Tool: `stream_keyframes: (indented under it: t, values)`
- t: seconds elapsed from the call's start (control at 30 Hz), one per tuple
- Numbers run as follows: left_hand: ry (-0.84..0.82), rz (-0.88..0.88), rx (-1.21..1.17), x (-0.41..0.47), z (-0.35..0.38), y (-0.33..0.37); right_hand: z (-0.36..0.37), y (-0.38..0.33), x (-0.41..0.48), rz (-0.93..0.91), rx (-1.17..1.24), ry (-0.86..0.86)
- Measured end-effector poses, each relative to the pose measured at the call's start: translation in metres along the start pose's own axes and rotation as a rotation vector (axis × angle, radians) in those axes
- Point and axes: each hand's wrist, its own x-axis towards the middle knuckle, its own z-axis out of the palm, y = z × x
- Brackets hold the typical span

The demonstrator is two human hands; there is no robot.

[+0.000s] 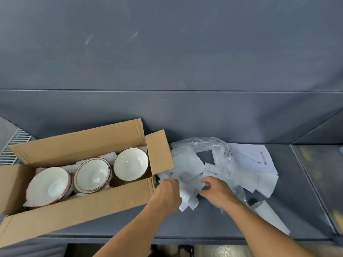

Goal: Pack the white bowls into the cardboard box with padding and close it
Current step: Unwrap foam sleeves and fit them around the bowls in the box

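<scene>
An open cardboard box (pixel 104 203) lies at the left with all flaps up. Three white bowls sit in a row inside: a red-rimmed stack (pixel 49 185) at the left, a brown-rimmed stack (pixel 92 175) in the middle, a dark-rimmed bowl (pixel 130 164) at the right. White foam padding (pixel 111 156) shows behind the bowls. Just right of the box lies a pile of white foam sheets (pixel 187 171). My left hand (pixel 168 191) and my right hand (pixel 217 191) both grip sheets at the pile's near edge.
Crumpled clear plastic wrap (pixel 206 143) and a printed paper sheet (pixel 254 158) lie behind the foam pile. More foam pieces (pixel 267 184) and a white roll (pixel 271 216) lie to the right. A grey padded wall rises behind. A white wire rack (pixel 13 145) shows far left.
</scene>
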Motion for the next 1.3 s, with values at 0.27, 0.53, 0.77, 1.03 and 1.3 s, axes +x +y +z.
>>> stream_keyframes:
  t: [0.27,0.53,0.77,1.03,1.3]
  values:
    - [-0.254,-0.161,-0.24,0.005,0.019,0.007,0.045,0.007,-0.002,-0.063,-0.187,-0.098]
    - [-0.179,-0.158,-0.498,0.019,0.024,0.009,0.02,0.01,0.009,0.034,0.093,-0.028]
    - [0.029,-0.184,-0.528,0.035,0.005,0.021,-0.025,0.01,0.017,0.173,0.345,0.052]
    - [-0.017,-0.185,-0.428,0.025,0.006,0.035,-0.057,0.02,0.017,0.212,0.658,0.184]
    - [0.121,-0.159,-0.647,0.02,0.009,0.033,-0.072,0.025,0.006,0.178,0.643,0.224]
